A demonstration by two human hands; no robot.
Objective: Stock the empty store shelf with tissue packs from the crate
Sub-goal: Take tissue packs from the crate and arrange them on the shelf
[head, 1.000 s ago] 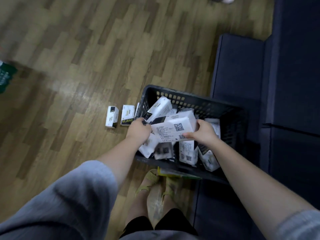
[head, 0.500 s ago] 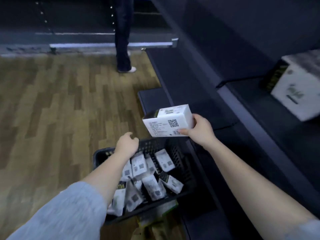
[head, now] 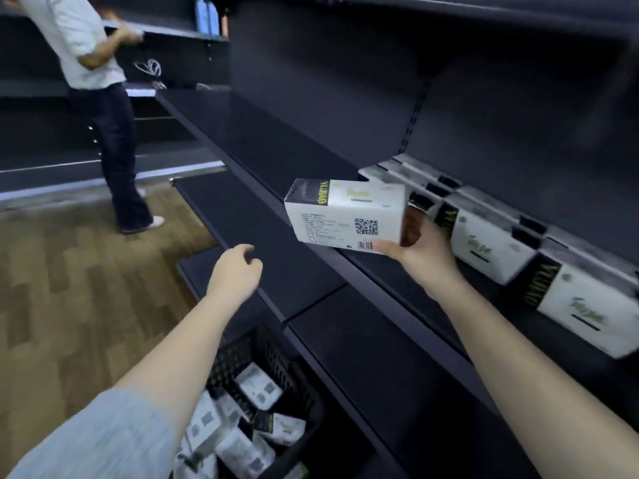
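A boxy white tissue pack [head: 345,213] with a black end and printed code sits in the right hand [head: 416,247], grip pinching its near corner, above the dark matte shelf's [head: 276,146] front edge. The left hand [head: 237,273] hangs loosely curled, holding nothing, over the black lattice crate [head: 273,361].

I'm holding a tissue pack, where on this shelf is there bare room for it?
Bare shelf runs left of the packs, right beside the held pack in the right hand. Further right, packs crowd it.
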